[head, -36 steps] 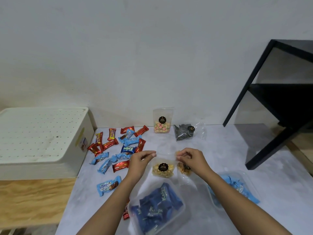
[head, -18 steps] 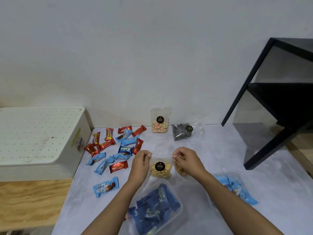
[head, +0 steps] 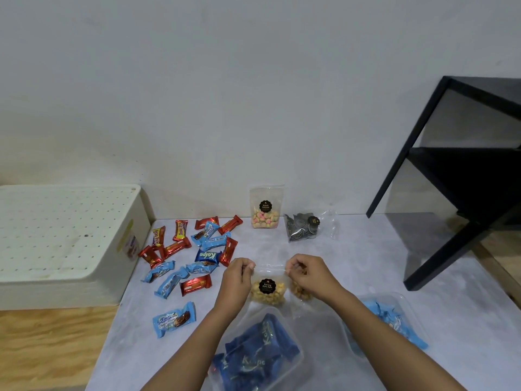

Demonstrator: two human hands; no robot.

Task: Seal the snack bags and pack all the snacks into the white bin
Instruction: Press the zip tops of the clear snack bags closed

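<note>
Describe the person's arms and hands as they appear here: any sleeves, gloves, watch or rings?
The left hand and right hand are bare, with no gloves. The left forearm and right forearm are uncovered down to the frame edge, so no sleeve shows. Neither wrist carries a watch or bracelet, and no ring shows on the visible fingers.

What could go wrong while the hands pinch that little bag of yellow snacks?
The left hand and right hand pinch only the top corners of the yellow snack bag, so the middle of the strip may stay unsealed and snacks could spill later. The forearms also pass close by the bag of dark blue bars and might nudge it.
</note>
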